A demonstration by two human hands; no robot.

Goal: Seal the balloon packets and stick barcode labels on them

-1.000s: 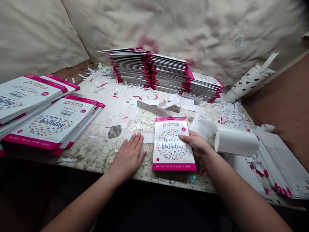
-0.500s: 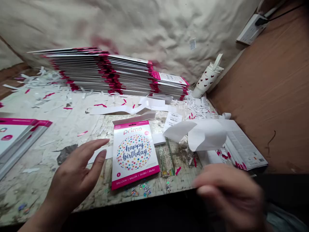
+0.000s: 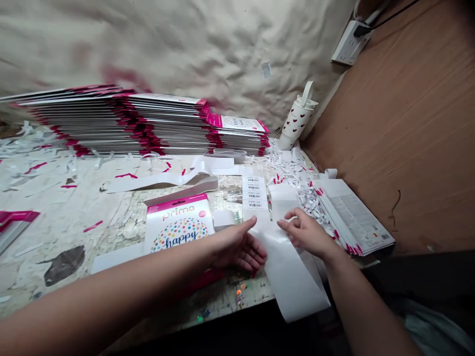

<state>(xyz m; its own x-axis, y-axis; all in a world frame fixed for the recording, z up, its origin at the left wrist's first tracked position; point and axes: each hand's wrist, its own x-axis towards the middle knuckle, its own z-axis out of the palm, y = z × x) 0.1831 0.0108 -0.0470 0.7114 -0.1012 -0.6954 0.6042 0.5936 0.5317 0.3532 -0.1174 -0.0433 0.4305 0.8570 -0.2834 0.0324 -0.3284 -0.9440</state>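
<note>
My right hand (image 3: 306,231) pinches the edge of a long white label strip (image 3: 287,277), which curls down over the table's front edge. My left hand (image 3: 239,247) reaches across beside the strip, thumb and fingers apart, with nothing visible in it. Just ahead of the hands lie several barcode labels (image 3: 254,194) on white backing. Under my left forearm is a pink and white "happy birthday" balloon packet (image 3: 178,222), its lower part hidden by the arm.
Tall stacks of the same packets (image 3: 166,126) line the back of the table. A white tumbler with hearts (image 3: 297,121) stands at the back right, among paper scraps (image 3: 302,190). More packets lie face down (image 3: 356,215) at the right, near a brown panel (image 3: 393,128).
The view has swung right. My left hand has moved from left of the packet across it to the strip. My right hand has moved forward onto the label strip, which now hangs lower.
</note>
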